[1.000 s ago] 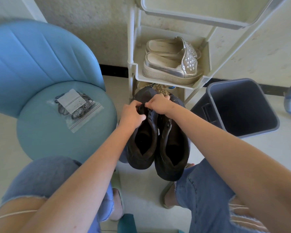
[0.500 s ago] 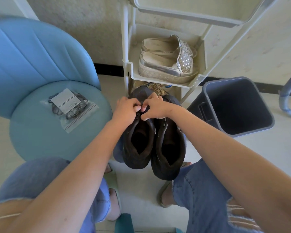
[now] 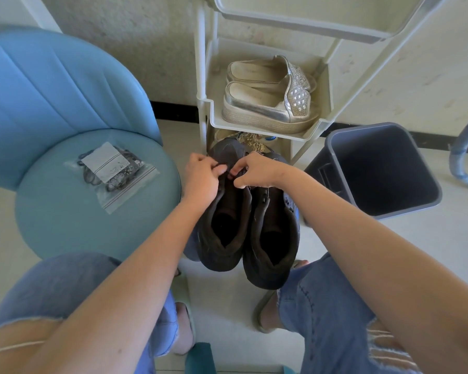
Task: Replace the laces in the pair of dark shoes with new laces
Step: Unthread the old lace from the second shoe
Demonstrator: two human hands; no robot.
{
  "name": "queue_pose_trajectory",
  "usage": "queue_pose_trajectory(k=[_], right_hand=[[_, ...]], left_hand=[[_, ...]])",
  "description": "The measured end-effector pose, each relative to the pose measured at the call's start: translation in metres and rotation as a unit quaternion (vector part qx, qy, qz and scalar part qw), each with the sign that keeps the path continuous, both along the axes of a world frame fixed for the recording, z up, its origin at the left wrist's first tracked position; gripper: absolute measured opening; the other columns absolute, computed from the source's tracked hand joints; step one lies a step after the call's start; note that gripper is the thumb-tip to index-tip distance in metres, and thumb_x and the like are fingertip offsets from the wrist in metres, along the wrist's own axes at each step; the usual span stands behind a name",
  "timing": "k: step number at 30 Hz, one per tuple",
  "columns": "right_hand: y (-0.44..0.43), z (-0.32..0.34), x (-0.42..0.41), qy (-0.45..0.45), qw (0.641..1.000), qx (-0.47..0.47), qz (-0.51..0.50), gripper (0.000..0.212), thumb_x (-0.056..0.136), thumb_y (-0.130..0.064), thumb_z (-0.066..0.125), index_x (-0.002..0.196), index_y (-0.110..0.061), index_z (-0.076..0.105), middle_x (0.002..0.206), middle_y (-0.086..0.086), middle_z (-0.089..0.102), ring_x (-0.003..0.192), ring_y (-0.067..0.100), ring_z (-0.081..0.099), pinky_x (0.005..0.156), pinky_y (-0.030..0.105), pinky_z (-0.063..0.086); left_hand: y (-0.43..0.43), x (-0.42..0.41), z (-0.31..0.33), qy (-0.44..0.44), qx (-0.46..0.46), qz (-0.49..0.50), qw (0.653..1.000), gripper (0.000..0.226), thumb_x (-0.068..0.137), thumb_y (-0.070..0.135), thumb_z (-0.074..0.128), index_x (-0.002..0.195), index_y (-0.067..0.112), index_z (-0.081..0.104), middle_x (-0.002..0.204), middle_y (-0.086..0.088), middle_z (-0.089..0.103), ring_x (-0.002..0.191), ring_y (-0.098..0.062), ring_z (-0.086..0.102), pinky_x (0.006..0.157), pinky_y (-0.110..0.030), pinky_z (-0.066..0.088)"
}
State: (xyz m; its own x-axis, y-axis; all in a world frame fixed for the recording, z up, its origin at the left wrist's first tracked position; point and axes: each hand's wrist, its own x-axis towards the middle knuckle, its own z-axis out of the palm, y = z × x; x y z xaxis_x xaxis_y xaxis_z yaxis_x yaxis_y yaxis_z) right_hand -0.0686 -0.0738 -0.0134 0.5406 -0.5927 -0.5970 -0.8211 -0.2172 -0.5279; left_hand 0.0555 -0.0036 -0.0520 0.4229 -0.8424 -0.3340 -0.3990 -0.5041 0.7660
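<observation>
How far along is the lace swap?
Done: nothing visible; the bag of new laces lies untouched on the chair. In hand: left hand and right hand pinch the old lace on the left-side shoe. Left: the other shoe, then all relacing.

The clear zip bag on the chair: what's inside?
Inside the clear plastic zip bag lie coiled dark laces and a white paper card; the card covers part of the coil, so their count is hidden.

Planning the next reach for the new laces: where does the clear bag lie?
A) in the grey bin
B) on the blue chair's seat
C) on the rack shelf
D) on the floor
B: the clear bag lies flat on the seat of the blue chair.
</observation>
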Motion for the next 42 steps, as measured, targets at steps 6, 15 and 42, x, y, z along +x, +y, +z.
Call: queue_pose_trajectory(k=[6, 15, 42], right_hand=[[0.001, -0.004, -0.004, 0.001, 1.000, 0.006, 0.018, 0.036, 0.084, -0.019, 0.062, 0.119, -0.026, 0.060, 0.120, 0.001, 0.032, 0.094, 0.020, 0.053, 0.077, 0.022, 0.039], [0.002, -0.007, -0.002, 0.005, 1.000, -0.003, 0.006, 0.032, 0.081, -0.021, 0.062, 0.112, -0.027, 0.057, 0.124, 0.004, 0.027, 0.090, 0.025, 0.055, 0.081, 0.031, 0.046], [0.006, -0.013, 0.009, -0.108, 0.982, -0.130, -0.087, 0.017, 0.085, -0.027, 0.070, 0.098, -0.015, 0.069, 0.102, 0.002, 0.065, 0.115, 0.025, 0.046, 0.103, 0.037, 0.032]], left_hand=[[-0.005, 0.010, 0.021, 0.331, 0.064, 0.253, 0.907, 0.030, 0.102, 0.016, 0.036, 0.073, 0.013, 0.044, 0.073, -0.004, 0.043, 0.056, -0.006, 0.045, 0.051, -0.013, 0.039], [0.000, 0.002, 0.020, -0.251, -0.034, -0.171, 0.952, 0.023, 0.091, 0.041, 0.054, 0.101, 0.027, 0.069, 0.113, 0.000, 0.057, 0.117, -0.025, 0.038, 0.094, -0.033, 0.027], [0.000, 0.008, 0.022, 0.014, 0.036, -0.058, 0.998, 0.020, 0.080, 0.009, 0.061, 0.094, 0.024, 0.058, 0.101, -0.003, 0.069, 0.104, -0.023, 0.062, 0.096, -0.038, 0.046]])
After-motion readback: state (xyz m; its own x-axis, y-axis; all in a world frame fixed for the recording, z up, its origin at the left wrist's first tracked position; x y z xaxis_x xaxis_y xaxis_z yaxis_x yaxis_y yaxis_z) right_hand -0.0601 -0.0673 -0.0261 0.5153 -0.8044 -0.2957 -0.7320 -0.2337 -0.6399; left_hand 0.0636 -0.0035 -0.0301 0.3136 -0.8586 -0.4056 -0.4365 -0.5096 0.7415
